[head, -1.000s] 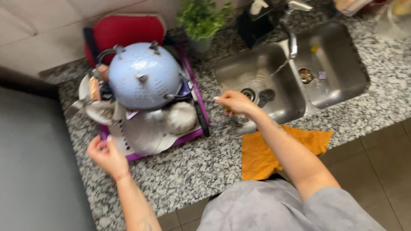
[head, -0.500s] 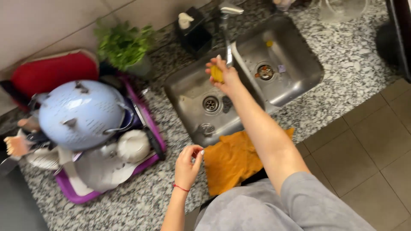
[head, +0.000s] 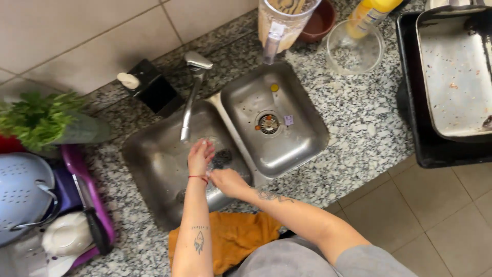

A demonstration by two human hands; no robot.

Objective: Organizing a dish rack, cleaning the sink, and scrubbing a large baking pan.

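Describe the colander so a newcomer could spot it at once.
Start at the double sink and look left past the purple drying rack. The colander sits upside down in it at the frame's left edge: pale blue, domed and dotted with holes, unlike the white dishes beside it.

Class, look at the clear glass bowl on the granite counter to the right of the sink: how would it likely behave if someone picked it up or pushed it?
The clear glass bowl looks fragile and could chip on the granite counter. Its smooth wall may be slippery in wet hands. Sitting wide and low, it would probably slide rather than tip.
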